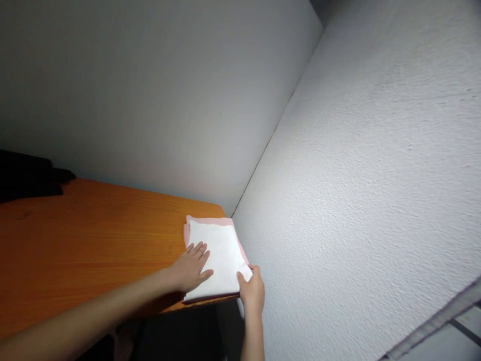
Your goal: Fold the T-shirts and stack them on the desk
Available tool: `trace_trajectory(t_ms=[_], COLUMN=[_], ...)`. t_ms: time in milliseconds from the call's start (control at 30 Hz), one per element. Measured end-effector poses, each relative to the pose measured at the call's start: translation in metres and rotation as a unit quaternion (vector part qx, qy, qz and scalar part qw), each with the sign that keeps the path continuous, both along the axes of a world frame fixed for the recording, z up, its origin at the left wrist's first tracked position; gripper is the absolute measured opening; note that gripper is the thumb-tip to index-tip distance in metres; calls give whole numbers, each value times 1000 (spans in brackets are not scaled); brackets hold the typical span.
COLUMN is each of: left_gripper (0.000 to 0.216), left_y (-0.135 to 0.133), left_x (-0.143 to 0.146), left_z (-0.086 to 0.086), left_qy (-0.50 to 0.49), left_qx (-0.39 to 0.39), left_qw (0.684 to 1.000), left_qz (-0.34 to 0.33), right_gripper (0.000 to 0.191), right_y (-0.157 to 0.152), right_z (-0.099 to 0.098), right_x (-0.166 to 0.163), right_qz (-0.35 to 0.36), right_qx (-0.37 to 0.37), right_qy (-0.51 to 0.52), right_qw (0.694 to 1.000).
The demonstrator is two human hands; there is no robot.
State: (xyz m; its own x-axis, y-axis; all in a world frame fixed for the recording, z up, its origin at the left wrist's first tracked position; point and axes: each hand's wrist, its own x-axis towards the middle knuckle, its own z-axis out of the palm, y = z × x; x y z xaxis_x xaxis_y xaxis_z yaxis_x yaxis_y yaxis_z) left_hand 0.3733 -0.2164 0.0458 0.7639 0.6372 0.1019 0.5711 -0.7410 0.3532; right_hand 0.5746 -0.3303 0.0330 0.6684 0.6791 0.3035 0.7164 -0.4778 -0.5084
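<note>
A folded white cloth (220,250) lies on top of a folded pink cloth (210,220) at the right end of the wooden table. Pink edges show along the far, left and right sides of the stack. My left hand (191,269) rests flat on the white cloth's left part, fingers spread. With thumb on top and fingers over the side, my right hand (252,290) pinches the near right corner of the white cloth. Whether those fingers also take in the pink layer is hidden. A dark reddish layer shows under the near edge.
The orange-brown wooden table (93,235) stretches left, its far side along a grey wall (150,100). A textured white wall (356,175) rises close on the right. Black fabric (30,175) lies at the table's far left. Below the near edge it is dark.
</note>
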Motion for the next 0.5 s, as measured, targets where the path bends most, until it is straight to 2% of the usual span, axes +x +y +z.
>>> trace_trajectory(t_ms=[100,167,300,400,500], left_gripper=[68,63,68,75,84], left_y=[-6,-12,-32,-43,-34], left_x=[0,3,6,10,21], left_z=[6,11,11,-3,-28], left_qy=[-9,-29,-40,-41,-78], left_qx=[20,41,38,-14,-30], left_qw=[1000,999,998,999,997], left_qz=[2,1,3,13,3], right_gripper=[53,60,62,63,63], right_y=[3,12,40,56,65], right_z=[10,17,22,4,-29], right_x=[-14,-25,-39,-39,-28], right_qz=[-65,-69,65,112,145], right_qx=[-4,3,-27,-77,-134], right_qy=[-105,-170,-169,-161,-132], right_qw=[992,983,983,978,971])
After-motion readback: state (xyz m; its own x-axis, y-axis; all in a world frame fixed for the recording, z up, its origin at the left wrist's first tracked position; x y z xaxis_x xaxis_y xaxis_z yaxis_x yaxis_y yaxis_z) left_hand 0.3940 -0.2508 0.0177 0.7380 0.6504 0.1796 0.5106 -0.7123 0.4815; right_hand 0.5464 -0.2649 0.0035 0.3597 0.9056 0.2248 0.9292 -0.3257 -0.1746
